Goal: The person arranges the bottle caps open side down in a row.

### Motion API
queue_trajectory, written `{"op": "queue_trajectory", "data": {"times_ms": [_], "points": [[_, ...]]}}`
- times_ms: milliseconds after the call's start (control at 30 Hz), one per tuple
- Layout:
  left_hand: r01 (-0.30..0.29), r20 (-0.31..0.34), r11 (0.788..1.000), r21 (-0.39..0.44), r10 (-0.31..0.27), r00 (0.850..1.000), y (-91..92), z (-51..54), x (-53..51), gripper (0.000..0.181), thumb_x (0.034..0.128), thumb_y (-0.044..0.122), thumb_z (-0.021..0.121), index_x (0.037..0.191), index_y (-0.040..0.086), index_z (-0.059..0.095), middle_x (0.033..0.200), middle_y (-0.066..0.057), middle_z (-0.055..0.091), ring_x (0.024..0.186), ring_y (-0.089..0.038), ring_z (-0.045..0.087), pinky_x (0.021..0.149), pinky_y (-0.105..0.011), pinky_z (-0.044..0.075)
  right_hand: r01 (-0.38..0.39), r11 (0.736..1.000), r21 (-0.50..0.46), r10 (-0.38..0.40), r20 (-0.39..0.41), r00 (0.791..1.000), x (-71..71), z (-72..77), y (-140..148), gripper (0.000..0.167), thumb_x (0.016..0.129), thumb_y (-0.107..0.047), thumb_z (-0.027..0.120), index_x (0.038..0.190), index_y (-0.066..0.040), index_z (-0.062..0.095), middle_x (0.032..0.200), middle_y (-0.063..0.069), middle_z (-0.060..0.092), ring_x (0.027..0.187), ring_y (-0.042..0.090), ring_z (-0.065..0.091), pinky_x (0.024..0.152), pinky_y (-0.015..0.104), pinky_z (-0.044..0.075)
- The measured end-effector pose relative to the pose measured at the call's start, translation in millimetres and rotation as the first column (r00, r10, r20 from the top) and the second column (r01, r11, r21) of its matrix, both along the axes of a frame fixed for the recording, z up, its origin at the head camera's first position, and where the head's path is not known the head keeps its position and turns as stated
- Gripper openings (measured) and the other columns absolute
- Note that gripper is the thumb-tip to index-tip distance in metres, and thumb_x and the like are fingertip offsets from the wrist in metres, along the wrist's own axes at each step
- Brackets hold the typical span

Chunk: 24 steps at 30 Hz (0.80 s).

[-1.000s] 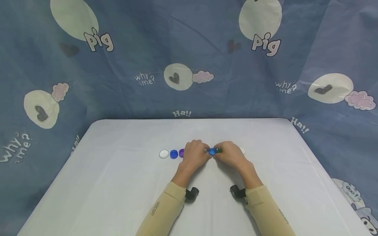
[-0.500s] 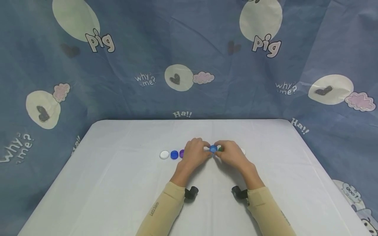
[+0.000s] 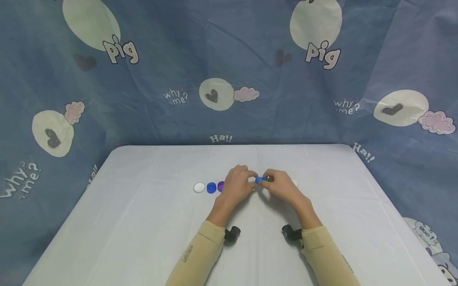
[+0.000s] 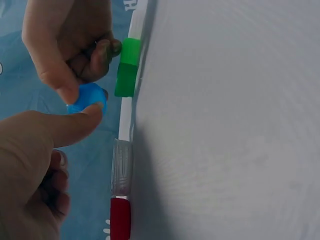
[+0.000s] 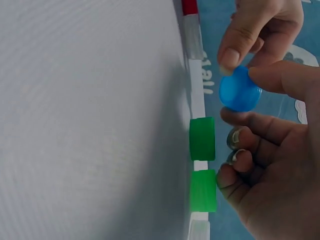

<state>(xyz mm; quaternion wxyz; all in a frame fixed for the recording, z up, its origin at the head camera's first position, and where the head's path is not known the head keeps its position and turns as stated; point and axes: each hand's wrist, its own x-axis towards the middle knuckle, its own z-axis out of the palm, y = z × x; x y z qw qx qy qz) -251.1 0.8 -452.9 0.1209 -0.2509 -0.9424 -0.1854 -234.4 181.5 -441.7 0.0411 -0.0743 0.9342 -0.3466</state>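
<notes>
Two tan sleeves (image 3: 196,256), black wrist devices (image 3: 233,234). Left hand (image 3: 236,184) and right hand (image 3: 282,186): both pinching one light-blue cap (image 5: 239,90), raised above the worktop (image 3: 143,222). In row: white cap (image 3: 199,187), dark-blue cap (image 3: 211,187), purple cap (image 3: 220,186), red cap (image 4: 120,218), clear cap (image 4: 121,168), two green caps (image 5: 202,139). Behind: blue printed cloth (image 3: 161,123).

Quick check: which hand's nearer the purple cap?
Left. In the head view, the left hand partly hides the purple cap; the right hand is farther off, on the far side of the left hand.
</notes>
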Motion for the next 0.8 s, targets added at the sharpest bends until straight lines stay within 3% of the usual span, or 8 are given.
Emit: {"op": "queue_trajectory", "data": {"times_ms": [300,567,667,800], "points": [[-0.007,-0.061,0.999,-0.048,0.004,0.998,-1.3,3.1,0.7,0.027,0.0823,0.034,0.08,0.107,0.024,0.078,0.083,0.004,0.063,0.078,-0.014,0.05,0.074,-0.03,0.044,0.006,1.0,0.007,-0.006,-0.007,1.0,0.0,-1.2,3.3,0.037,0.094,-0.045,0.061,0.107,-0.012,0.073,0.109,0.01,0.073,0.101,0.027,0.066,0.086,0.046,0.053],[-0.035,-0.006,0.999,0.014,0.035,0.999,-3.4,1.3,1.2,0.027,0.0851,0.037,0.077,0.106,0.02,0.079,0.085,0.0,0.067,0.076,-0.016,0.054,0.071,-0.029,0.044,0.004,0.998,-0.057,-0.006,-0.048,0.999,-0.2,-1.8,2.1,0.038,0.093,-0.04,0.067,0.118,-0.012,0.07,0.082,0.005,0.067,0.071,0.019,0.055,0.062,0.03,0.047],[-0.042,0.042,0.998,0.047,0.04,0.998,-3.8,1.7,1.0,0.026,0.0861,0.036,0.076,0.107,0.019,0.079,0.088,-0.003,0.069,0.078,-0.017,0.055,0.071,-0.03,0.045,-0.009,0.998,-0.058,0.004,-0.089,0.996,1.0,-0.6,1.7,0.033,0.092,-0.033,0.07,0.116,-0.009,0.072,0.081,0.004,0.066,0.068,0.016,0.053,0.061,0.029,0.046],[-0.049,0.106,0.995,0.085,0.04,0.994,-3.9,2.5,0.5,0.026,0.0872,0.034,0.075,0.108,0.019,0.078,0.092,-0.005,0.07,0.08,-0.017,0.055,0.072,-0.029,0.044,-0.021,0.999,-0.032,0.017,-0.125,0.992,1.6,2.9,1.5,0.027,0.092,-0.025,0.071,0.112,-0.008,0.074,0.093,0.006,0.071,0.072,0.016,0.057,0.064,0.029,0.048]]}}
